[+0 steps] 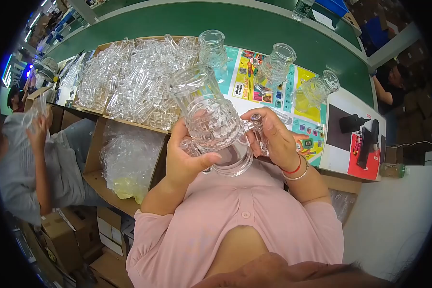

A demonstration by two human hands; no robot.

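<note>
Clear vessel (212, 117) sat between left hand (183, 156) and right hand (277, 139): left curled round its lower left side, right pinched a clear handle-shaped piece (258, 126) at its right; couldn't tell if joined. Three other vessels (277, 66) sat beyond the hands, on a printed mat (242, 77).
</note>
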